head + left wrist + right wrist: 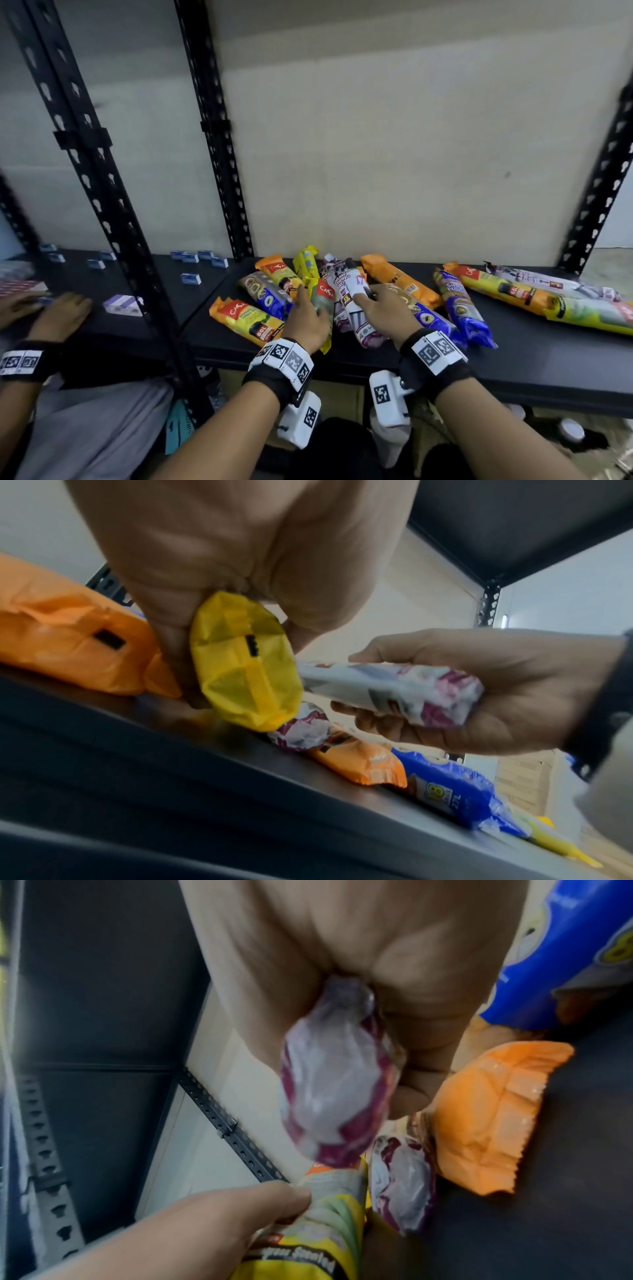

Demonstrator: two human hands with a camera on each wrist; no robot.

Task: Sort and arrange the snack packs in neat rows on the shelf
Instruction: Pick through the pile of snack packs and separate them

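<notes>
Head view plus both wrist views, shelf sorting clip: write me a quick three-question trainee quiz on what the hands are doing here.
1. Multiple choice: which pack does the left hand grip? A) blue pack B) yellow pack C) orange pack
2. True or false: the right hand rests flat on the shelf, holding nothing.
3. Fill in: the pack in the right hand is white and ____.

Key:
1. B, the yellow pack.
2. False; its fingers curl round the white and purple pack.
3. Purple.
</notes>
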